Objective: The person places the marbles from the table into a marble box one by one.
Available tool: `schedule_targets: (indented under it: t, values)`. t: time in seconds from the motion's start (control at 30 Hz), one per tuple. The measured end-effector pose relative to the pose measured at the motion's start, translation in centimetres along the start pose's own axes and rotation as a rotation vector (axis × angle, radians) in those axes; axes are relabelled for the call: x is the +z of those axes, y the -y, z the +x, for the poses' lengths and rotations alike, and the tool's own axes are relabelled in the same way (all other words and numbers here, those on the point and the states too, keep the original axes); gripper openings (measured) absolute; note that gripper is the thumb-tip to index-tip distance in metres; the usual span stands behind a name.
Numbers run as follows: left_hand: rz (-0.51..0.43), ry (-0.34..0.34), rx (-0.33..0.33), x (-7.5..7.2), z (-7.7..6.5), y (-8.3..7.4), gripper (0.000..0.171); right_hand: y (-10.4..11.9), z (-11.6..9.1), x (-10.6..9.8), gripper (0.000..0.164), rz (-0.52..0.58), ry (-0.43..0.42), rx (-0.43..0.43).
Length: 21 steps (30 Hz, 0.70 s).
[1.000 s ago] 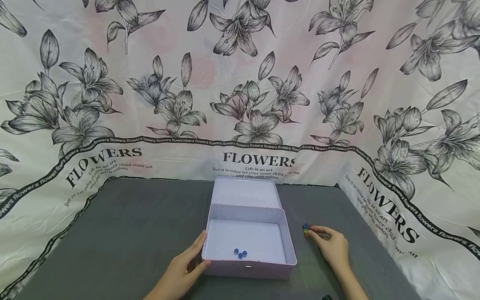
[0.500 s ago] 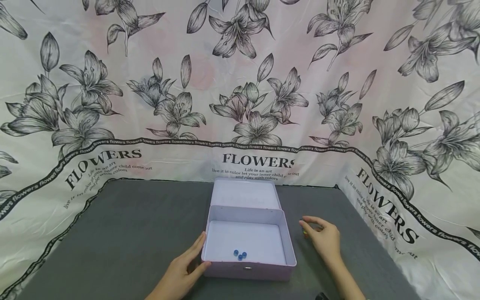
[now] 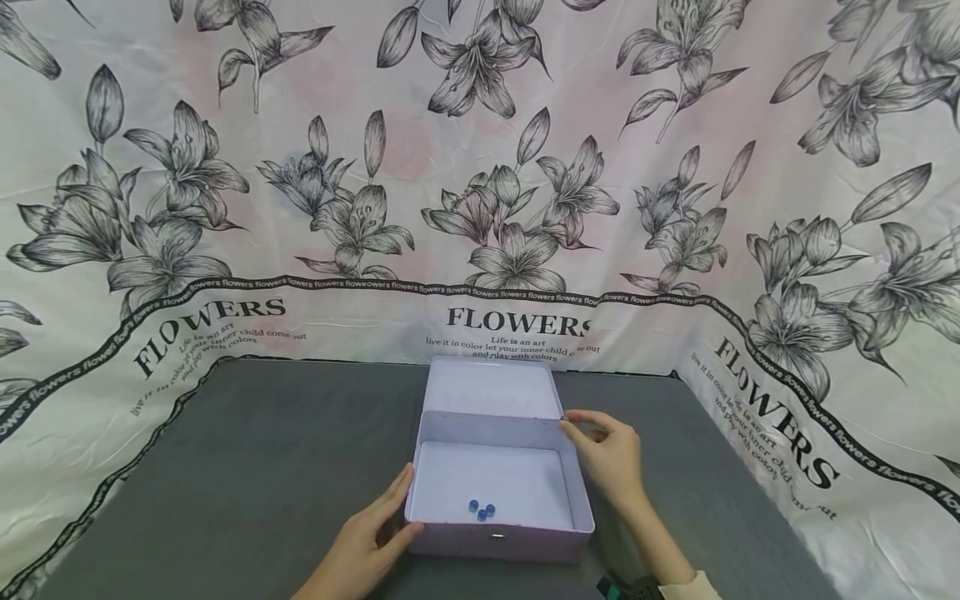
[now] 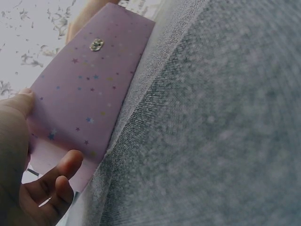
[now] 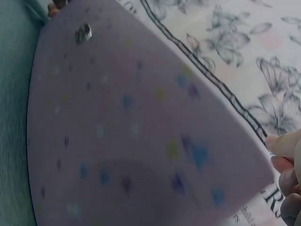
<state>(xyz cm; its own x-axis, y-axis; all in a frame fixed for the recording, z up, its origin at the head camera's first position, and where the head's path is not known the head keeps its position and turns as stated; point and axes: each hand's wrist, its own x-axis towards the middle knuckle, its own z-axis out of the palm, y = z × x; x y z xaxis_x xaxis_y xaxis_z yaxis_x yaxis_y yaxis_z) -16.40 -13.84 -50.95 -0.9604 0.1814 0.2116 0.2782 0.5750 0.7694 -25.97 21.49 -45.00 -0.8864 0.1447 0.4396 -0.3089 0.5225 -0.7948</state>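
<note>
A pink-lilac tin box [image 3: 498, 543], star-printed in both wrist views, stands with its lid [image 3: 491, 392] tipped back. Three small blue beads [image 3: 482, 510] lie inside near the front wall. My left hand [image 3: 363, 533] holds the front left corner, fingers along the side and thumb at the front. Over the back right corner of the rim, my right hand [image 3: 611, 462] has thumb and forefinger pinched together. A tiny dark bit between those fingertips looks like a bead, mostly hidden. In the right wrist view, only the fingers [image 5: 284, 143] show at the right edge.
A grey cloth [image 3: 285, 467] covers the table. Flower-printed fabric [image 3: 517, 200] rises behind it and along both sides. A metal clasp [image 4: 97, 44] sits on the box front. A dark strapped device [image 3: 633, 588] is at my right wrist.
My right hand has moved left from the small group of coloured beads on the cloth to the box's back right rim. That spot is now covered by the hand. The left hand stays put.
</note>
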Motion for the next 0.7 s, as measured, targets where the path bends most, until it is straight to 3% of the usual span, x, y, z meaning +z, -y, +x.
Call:
schedule_targets:
  t: [0.37, 0.7]
  values:
    - [0.002, 0.008, -0.003, -0.1, 0.1, 0.0, 0.079, 2.3, -0.2, 3.1, 0.015, 0.065, 0.045, -0.056]
    - [-0.002, 0.012, -0.004, 0.0, 0.1, 0.0, 0.079, 3.3, -0.3, 4.9, 0.016, 0.036, 0.106, -0.08]
